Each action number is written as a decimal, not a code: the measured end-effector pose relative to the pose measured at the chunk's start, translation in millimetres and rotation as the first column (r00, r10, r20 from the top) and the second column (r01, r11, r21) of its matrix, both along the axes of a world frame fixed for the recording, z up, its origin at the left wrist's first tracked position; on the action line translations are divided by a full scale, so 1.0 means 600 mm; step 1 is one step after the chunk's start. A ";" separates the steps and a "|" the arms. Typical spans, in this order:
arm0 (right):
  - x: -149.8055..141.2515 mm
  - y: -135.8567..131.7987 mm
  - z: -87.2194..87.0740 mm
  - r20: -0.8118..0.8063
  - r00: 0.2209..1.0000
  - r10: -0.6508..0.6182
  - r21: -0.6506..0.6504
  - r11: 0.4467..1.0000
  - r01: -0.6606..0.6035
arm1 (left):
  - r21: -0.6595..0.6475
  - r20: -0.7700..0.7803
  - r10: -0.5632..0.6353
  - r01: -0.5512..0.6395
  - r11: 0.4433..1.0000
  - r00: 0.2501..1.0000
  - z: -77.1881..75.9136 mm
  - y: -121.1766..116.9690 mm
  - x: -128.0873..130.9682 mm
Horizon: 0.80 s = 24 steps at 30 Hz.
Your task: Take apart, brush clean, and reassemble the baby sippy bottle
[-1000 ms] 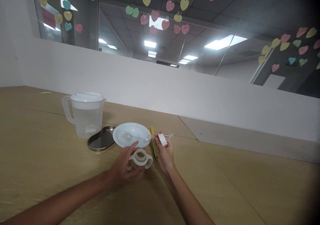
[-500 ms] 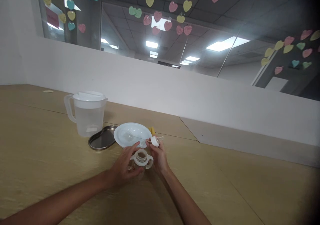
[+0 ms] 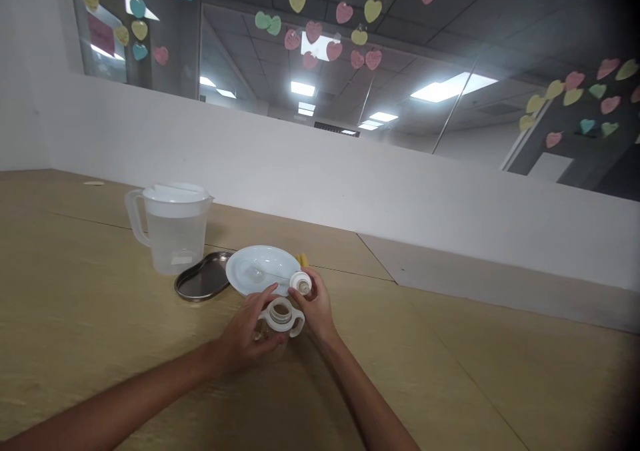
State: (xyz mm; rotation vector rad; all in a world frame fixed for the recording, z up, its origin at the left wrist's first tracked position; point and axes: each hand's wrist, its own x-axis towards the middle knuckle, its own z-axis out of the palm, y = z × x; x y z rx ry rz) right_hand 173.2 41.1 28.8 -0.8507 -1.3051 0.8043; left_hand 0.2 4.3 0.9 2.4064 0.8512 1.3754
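Note:
My left hand point(image 3: 250, 331) is wrapped round the left side of a clear baby bottle point(image 3: 281, 325) with a white two-handled collar; its round mouth is uncovered and faces up. Just above and to the right of that mouth, my right hand point(image 3: 316, 304) grips a white screw-ring bottle cap point(image 3: 301, 283) with a clear nipple. The nipple end points toward me. Cap and bottle are apart. Behind both hands lies a white bowl point(image 3: 240, 269) with a clear, shiny thing inside that I cannot make out.
A lidded plastic pitcher point(image 3: 177, 231) stands at the back left. In front of it lies a kidney-shaped metal tray point(image 3: 203, 281), close to the bowl. Something yellow point(image 3: 303, 260) sits behind the bowl's right side. A white wall point(image 3: 300, 164) borders the wooden table point(image 3: 125, 324).
My right hand has turned the bottle cap, so the nipple, which pointed right, now faces me; the cap is slightly further left. The left hand keeps its hold on the bottle.

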 end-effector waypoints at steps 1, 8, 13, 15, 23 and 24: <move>0.001 0.002 -0.002 -0.013 1.000 0.019 -0.015 1.000 -0.020 | -0.001 0.000 0.001 -0.001 1.000 1.000 0.000 0.000 0.000; 0.002 0.008 -0.009 -0.010 0.998 0.056 -0.026 0.998 -0.056 | -0.013 -0.011 0.000 0.000 1.000 1.000 0.003 0.000 0.000; 0.009 0.009 -0.008 0.217 0.971 -0.101 0.060 0.994 0.090 | -0.031 -0.015 0.008 -0.009 0.999 1.000 0.001 0.000 -0.001; 0.012 0.011 -0.010 0.294 0.945 -0.140 0.070 0.990 0.124 | -0.030 -0.016 0.010 -0.011 1.000 1.000 0.002 -0.001 0.000; 0.011 0.011 -0.011 0.353 0.926 -0.134 0.140 0.986 0.090 | -0.022 -0.012 0.012 -0.013 1.000 1.000 0.008 -0.004 0.001; 0.011 0.010 -0.008 0.400 0.903 -0.153 0.153 0.983 0.099 | -0.021 -0.013 0.013 -0.013 1.000 1.000 0.007 -0.004 0.000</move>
